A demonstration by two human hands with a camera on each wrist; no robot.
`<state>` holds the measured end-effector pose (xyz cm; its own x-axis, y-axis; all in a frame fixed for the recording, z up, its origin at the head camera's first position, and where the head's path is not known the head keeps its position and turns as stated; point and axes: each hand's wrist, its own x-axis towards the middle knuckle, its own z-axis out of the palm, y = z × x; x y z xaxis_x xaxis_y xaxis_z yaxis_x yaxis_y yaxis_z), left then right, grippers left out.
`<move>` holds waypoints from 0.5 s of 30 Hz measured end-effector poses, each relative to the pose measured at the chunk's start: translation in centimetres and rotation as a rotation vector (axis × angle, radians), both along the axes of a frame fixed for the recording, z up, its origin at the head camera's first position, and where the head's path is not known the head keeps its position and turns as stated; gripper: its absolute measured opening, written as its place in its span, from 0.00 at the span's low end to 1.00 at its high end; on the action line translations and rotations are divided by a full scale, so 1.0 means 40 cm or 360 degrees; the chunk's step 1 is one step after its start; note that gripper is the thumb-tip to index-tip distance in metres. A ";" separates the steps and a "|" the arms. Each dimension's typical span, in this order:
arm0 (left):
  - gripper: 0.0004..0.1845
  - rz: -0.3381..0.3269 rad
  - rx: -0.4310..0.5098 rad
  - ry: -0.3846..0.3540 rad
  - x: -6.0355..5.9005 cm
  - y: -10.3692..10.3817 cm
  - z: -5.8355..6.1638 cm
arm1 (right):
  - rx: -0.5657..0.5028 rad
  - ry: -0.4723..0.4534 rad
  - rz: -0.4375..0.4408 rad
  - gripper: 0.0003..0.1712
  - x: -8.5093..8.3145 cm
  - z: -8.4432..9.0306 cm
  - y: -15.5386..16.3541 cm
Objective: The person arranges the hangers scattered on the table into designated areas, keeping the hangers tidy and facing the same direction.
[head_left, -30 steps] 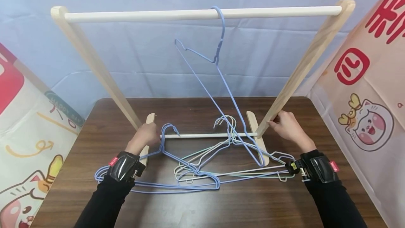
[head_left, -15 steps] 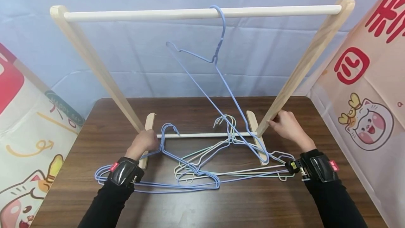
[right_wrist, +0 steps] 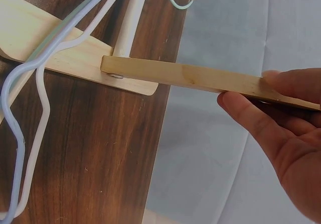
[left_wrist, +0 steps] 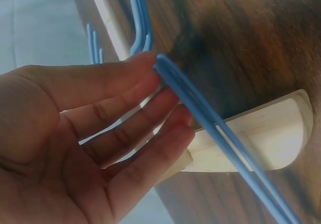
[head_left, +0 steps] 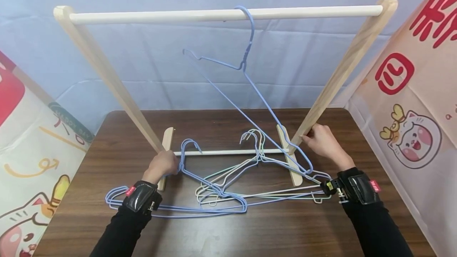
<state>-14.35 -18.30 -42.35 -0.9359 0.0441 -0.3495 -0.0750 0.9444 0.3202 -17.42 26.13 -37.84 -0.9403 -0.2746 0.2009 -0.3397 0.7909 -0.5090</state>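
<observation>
Near side of the table [head_left: 267,231]: black sleeves reach in from the near edge, a black band [head_left: 141,197] on the left wrist, another on the right. Blue hangers [head_left: 213,187] lie stacked left of the table's centre, toward its left edge. Beside them, nearer the right edge, a bundle of pale hangers [head_left: 260,156] in white, green and blue; the two groups overlap. Left hand [head_left: 162,165] pinches the blue hangers by a shoulder, thumb against fingers, over the wooden left foot [head_left: 168,140]. Right hand [head_left: 323,142] grips the right upright [head_left: 342,68] low down, thumb opposite fingers, above the right foot [head_left: 295,177]. Lower rail [head_left: 228,152] spans between the feet. Higher up, one blue hanger [head_left: 246,52] hangs by its hook from the white top rail [head_left: 157,17], right of the rail's middle; lower end overlaps the right foot in view. Beyond the table's far edge, pale blue cloth [head_left: 160,62].
</observation>
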 end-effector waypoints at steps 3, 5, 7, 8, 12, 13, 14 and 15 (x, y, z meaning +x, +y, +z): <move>0.08 0.0057 -0.0017 -0.0025 0.000 0.002 -0.009 | -0.0005 -0.0013 0.0008 0.08 0.000 -0.002 -0.001; 0.09 0.0087 -0.0034 -0.0023 0.000 0.004 -0.016 | -0.0006 -0.0020 0.0010 0.08 0.000 -0.003 -0.001; 0.10 0.0093 -0.0051 -0.0012 -0.001 0.007 -0.023 | -0.0006 -0.0018 0.0008 0.08 0.000 -0.004 0.000; 0.10 0.0093 -0.0054 -0.0008 -0.001 0.008 -0.026 | -0.0006 -0.0017 0.0005 0.08 0.000 -0.004 0.000; 0.10 0.0082 -0.0077 0.0005 -0.004 0.013 -0.035 | -0.0004 -0.0006 0.0005 0.08 0.000 -0.004 0.001; 0.10 0.0077 -0.0079 0.0004 -0.005 0.013 -0.036 | -0.0002 -0.0003 0.0005 0.08 0.000 -0.003 0.001; 0.10 0.0077 -0.0080 0.0002 -0.006 0.014 -0.035 | -0.0002 -0.0004 0.0001 0.08 -0.001 -0.002 0.001; 0.10 0.0074 -0.0082 0.0001 -0.006 0.014 -0.035 | 0.0000 -0.0005 -0.0001 0.08 -0.001 -0.002 0.000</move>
<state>-14.60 -17.74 -43.75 -0.9368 -0.0174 -0.3494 -0.1189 0.9552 0.2712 -17.46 26.13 -37.90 -0.9411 -0.2738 0.1983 -0.3377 0.7910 -0.5102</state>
